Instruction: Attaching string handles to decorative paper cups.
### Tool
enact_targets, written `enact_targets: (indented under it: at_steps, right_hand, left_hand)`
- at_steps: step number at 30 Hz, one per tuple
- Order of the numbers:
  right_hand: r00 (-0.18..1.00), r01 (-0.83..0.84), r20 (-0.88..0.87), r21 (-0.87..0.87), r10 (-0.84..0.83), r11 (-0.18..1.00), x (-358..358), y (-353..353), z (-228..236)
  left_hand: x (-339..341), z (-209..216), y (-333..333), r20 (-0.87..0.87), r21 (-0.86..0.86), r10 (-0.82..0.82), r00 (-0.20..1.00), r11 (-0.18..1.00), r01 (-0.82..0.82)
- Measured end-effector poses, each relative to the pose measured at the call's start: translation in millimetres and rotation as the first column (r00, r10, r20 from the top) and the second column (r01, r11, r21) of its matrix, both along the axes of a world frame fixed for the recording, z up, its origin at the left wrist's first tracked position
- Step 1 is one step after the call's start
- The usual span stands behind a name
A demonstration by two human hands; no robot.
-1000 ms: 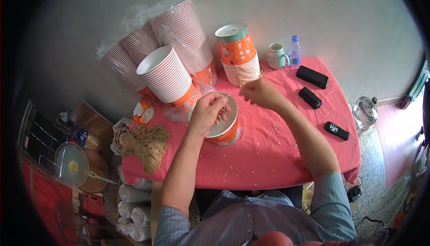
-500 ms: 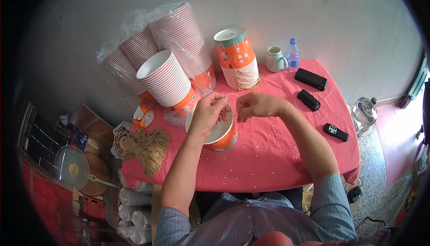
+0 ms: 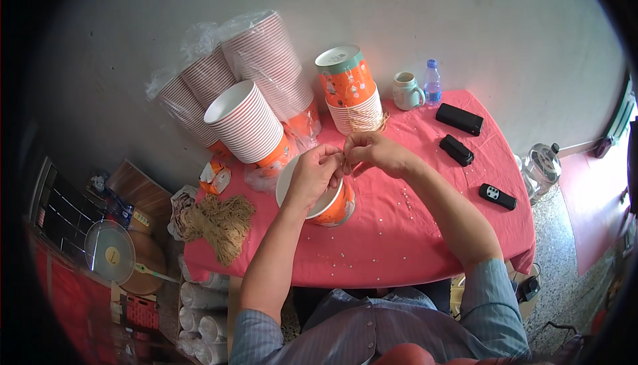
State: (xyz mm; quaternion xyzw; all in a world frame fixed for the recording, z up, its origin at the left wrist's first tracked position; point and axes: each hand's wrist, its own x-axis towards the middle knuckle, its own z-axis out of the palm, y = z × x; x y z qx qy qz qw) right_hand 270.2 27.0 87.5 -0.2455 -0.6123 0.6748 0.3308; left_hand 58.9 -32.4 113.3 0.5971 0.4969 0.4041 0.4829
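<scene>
A white-lined paper bucket [image 3: 338,209] with an orange printed outside stands on the pink cloth in front of me. Above its right rim my two hands meet, fingertips almost touching. My left hand [image 3: 314,178] has its thumb and fingers pinched on a thin pale string [image 3: 345,167]. My right hand [image 3: 374,152] pinches at the same spot, on the string as far as I can see; the fingers cover most of it. A bundle of tan strings [image 3: 222,225] lies left of the bucket. More strands [image 3: 365,121] hang over a stack of paper buckets [image 3: 347,79] behind my hands.
Tall bucket stacks [image 3: 247,122], some in clear plastic, fill the back left. A mug [image 3: 405,92], a bottle [image 3: 432,85], two black cases [image 3: 459,119] and a remote control [image 3: 498,196] are on the right. Small pale beads [image 3: 407,205] lie scattered on the tablecloth [image 3: 372,259].
My right hand has moved slightly left and its fingers have come together with my left hand's fingertips. The loose string end that stuck up between the hands is now at the pinched fingers.
</scene>
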Motion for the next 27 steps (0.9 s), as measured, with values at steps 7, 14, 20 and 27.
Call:
enact_targets:
  at_steps: [7, 14, 20, 27]
  right_hand:
    - [0.995, 0.057, -0.066, -0.148, -0.068, 0.987, -6, 0, -5]
    - [0.996, 0.051, -0.075, -0.017, -0.052, 0.999, 14, -6, 22]
    - [0.994, 0.073, -0.091, 0.138, -0.061, 0.988, 8, -1, 11]
    - [0.974, 0.223, -0.007, 0.199, -0.226, 0.954, 1, 6, -4]
  left_hand:
    - [-4, -3, -3, 0.015, 0.041, 0.067, 0.998, 0.997, -0.068]
    - [-6, -9, 0, -0.034, 0.051, -0.036, 0.999, 0.998, 0.038]
    - [-4, -5, -2, -0.086, 0.004, -0.137, 0.987, 0.99, 0.138]
    - [-10, -8, -2, 0.007, -0.037, -0.159, 0.987, 0.987, 0.159]
